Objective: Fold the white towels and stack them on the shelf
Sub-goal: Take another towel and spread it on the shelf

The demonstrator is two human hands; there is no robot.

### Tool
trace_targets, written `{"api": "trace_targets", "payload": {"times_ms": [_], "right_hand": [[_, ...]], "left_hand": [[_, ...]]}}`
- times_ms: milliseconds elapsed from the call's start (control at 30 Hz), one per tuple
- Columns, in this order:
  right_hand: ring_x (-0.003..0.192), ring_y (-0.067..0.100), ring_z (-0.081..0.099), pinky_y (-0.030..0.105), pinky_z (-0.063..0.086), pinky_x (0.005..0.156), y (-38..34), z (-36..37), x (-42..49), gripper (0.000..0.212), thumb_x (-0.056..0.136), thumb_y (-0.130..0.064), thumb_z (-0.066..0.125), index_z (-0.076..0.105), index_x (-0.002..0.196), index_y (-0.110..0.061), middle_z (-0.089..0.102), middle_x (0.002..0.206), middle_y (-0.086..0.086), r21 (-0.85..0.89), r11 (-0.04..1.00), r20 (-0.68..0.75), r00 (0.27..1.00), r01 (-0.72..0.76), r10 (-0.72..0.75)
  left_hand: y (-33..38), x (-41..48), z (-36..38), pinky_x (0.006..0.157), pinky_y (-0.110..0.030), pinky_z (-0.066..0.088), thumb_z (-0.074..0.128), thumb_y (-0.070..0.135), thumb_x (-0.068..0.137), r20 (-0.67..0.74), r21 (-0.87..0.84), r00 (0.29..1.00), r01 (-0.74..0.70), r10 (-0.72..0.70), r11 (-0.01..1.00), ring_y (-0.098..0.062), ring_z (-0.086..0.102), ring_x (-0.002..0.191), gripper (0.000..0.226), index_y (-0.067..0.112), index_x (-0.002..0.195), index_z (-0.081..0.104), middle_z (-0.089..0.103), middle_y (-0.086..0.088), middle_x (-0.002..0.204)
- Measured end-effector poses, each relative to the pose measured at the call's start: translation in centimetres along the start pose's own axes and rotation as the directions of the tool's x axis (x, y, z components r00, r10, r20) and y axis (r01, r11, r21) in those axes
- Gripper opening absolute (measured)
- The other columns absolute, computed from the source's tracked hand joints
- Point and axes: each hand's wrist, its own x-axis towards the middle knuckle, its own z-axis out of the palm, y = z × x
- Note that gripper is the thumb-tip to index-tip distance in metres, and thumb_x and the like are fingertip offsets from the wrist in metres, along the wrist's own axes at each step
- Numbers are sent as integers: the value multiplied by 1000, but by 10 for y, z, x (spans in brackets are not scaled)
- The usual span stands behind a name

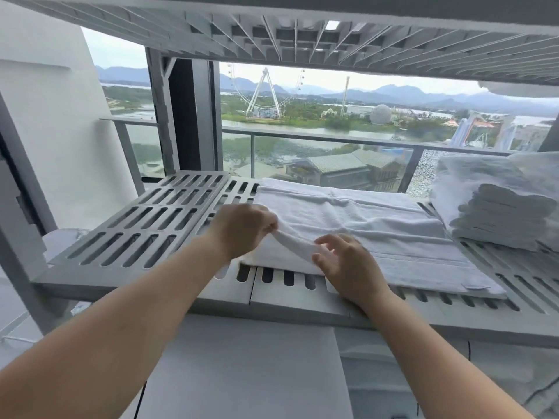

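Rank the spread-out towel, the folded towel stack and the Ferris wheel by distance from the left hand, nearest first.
1. Spread-out towel: pinched by the left hand at its near-left edge.
2. Folded towel stack: at the right end of the same shelf.
3. Ferris wheel: far outside, in the distance.

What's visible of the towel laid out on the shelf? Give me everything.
The towel is white terry cloth with woven bands running across it and a small tab at its near right corner. It lies mostly flat on the slotted grey shelf, lightly creased, seemingly in layers. Its left end is raised: the left hand pinches the edge, and the right hand pinches the same lifted fold. Its right end reaches the stack of folded towels; contact is unclear.
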Motion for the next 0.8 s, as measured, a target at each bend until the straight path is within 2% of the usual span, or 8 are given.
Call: {"api": "trace_targets", "payload": {"times_ms": [100, 200, 300, 367, 467, 667, 733, 800], "right_hand": [[106, 19, 57, 34, 49, 85, -1, 1, -1, 29, 88, -48, 67, 70, 106, -25, 61, 102, -5, -61, 998, 23, 999, 30, -29], [108, 16, 55, 33, 50, 87, -5, 0, -3, 33, 84, -57, 67, 73, 103, -30, 61, 103, -8, -125, 989, 50, 996, 80, -74], [111, 16, 54, 32, 49, 87, -8, -2, -5, 39, 85, -61, 64, 74, 108, -32, 63, 105, -9, -180, 976, 57, 992, 120, -111], [113, 14, 52, 31, 49, 89, -9, -4, -7, 42, 86, -63, 62, 75, 113, -33, 63, 107, -12, -186, 974, 71, 990, 130, -118], [115, 15, 51, 34, 48, 93, -11, -7, -9, 42, 89, -61, 60, 73, 118, -34, 63, 110, -14, -182, 975, 104, 988, 129, -111], [119, 16, 48, 36, 42, 102, -12, -6, -11, 44, 90, -54, 58, 67, 128, -33, 60, 119, -11, -201, 970, 152, 983, 134, -104], [118, 16, 49, 34, 40, 102, -12, -6, -11, 42, 90, -50, 58, 68, 127, -32, 61, 119, -11, -183, 976, 143, 985, 121, -95], [118, 16, 50, 34, 40, 102, -12, -6, -11, 40, 90, -48, 59, 69, 126, -32, 61, 119, -10, -178, 977, 138, 986, 117, -93]], "left_hand": [[-15, -12, 5, 77, -31, 55, 66, 33, 94, 209, -258, 976, 122, -68, 958, -5, 65, 89, 11, 34, 98, 75, 71, 18, 95], [-22, -27, 7, 91, -32, 53, 64, 33, 94, 305, -417, 941, 271, -147, 867, 4, 65, 87, 13, 35, 97, 77, 72, 23, 90], [-22, -39, 6, 81, -35, 58, 66, 35, 92, 373, -489, 908, 365, -188, 792, -11, 73, 74, 11, 39, 92, 76, 74, 20, 95], [-18, -46, 4, 91, -36, 57, 72, 35, 88, 381, -490, 903, 380, -200, 784, -11, 73, 94, 11, 38, 97, 78, 71, 21, 115], [-11, -53, 0, 107, -29, 45, 76, 40, 85, 305, -338, 939, 261, -157, 904, -1, 60, 119, 28, 30, 111, 76, 66, 20, 126], [-2, -55, -7, 72, -31, 59, 56, 39, 99, 84, -13, 990, 114, -112, 993, -10, 71, 88, 22, 33, 107, 76, 76, 14, 97], [0, -58, -5, 60, -25, 55, 58, 40, 98, -52, 52, 993, 113, -110, 992, -8, 71, 78, 20, 36, 100, 78, 74, 20, 95], [3, -62, -1, 54, -16, 43, 65, 40, 94, -86, 16, 989, 118, -117, 993, -7, 71, 76, 15, 36, 94, 79, 73, 23, 98]]}}
